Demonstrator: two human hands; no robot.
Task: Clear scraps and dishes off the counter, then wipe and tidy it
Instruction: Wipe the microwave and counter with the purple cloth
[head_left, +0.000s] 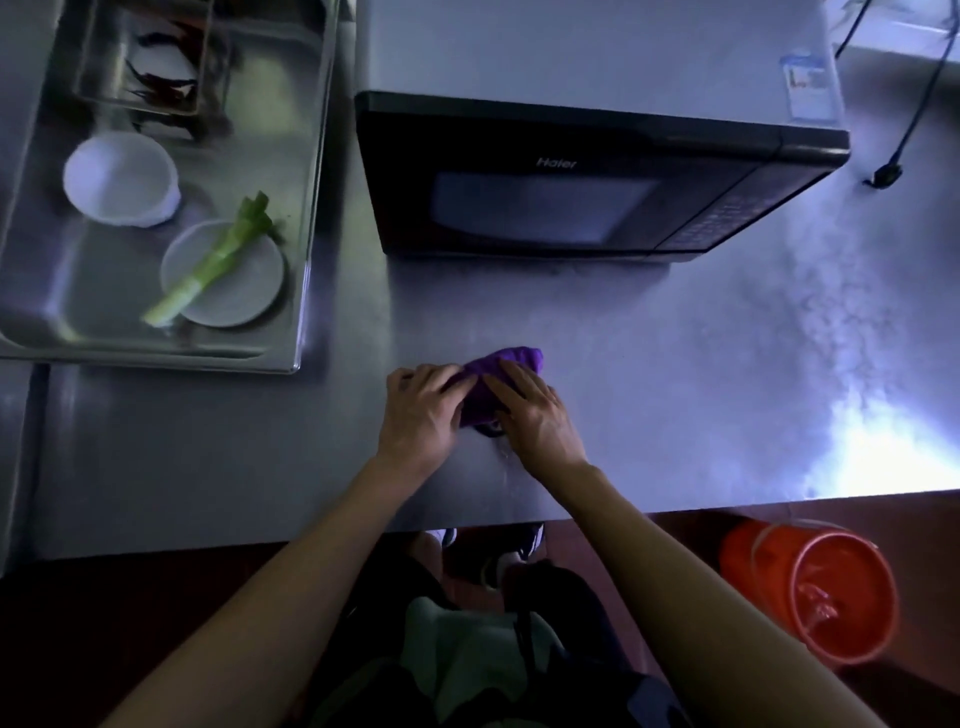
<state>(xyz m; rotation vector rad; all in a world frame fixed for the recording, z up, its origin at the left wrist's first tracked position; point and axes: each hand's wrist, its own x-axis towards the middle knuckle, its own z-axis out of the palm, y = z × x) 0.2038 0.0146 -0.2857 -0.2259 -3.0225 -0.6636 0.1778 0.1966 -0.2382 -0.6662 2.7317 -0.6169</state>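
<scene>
A bunched purple cloth (511, 361) lies on the steel counter (675, 389) in front of the microwave. My left hand (421, 410) rests on the cloth's left side, its fingertips curled onto the fabric. Flat on the cloth's right side lies my right hand (535, 410), fingers fairly straight and pressing down. In the sink (306, 218) at the left sit a white bowl (122, 179), a grey plate (228, 291) and a green onion stalk (213, 265) lying across the plate.
A black microwave (571, 192) stands at the back of the counter, its cord and plug (883, 174) to the right. A steel tray with dark red scraps (156, 78) sits in the sink's far end. An orange bucket (826, 587) stands on the floor at the right.
</scene>
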